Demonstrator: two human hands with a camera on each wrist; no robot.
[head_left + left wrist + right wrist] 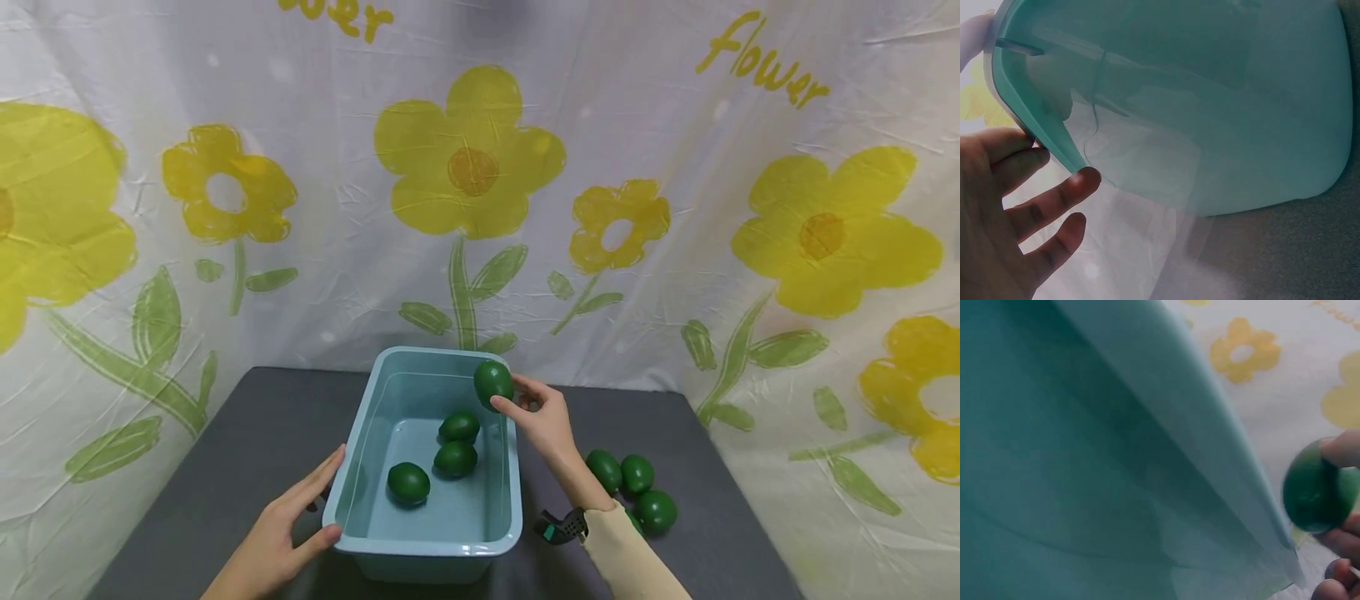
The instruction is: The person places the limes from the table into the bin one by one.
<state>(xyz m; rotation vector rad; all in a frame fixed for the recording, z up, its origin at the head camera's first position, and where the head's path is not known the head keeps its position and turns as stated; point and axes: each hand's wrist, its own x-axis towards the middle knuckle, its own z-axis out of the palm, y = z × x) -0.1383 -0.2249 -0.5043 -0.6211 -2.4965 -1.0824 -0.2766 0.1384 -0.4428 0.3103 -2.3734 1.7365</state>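
Observation:
My right hand (546,421) pinches a dark green lime (492,383) between thumb and fingers, over the far right corner of a light blue plastic bin (427,547). In the right wrist view the lime (1313,490) hangs just outside the bin's edge, with the fingertips around it. Three more limes lie on the bin's floor: one lime (408,484) on the left, and two touching limes (456,459) right of the middle. At the bin's left side, my left hand (273,533) rests against the rim with fingers spread and fairly straight.
Several limes (656,511) sit grouped on the dark grey table (712,475) right of the bin, partly behind my right forearm. A white sheet with yellow flowers (337,275) hangs round the table's back and sides.

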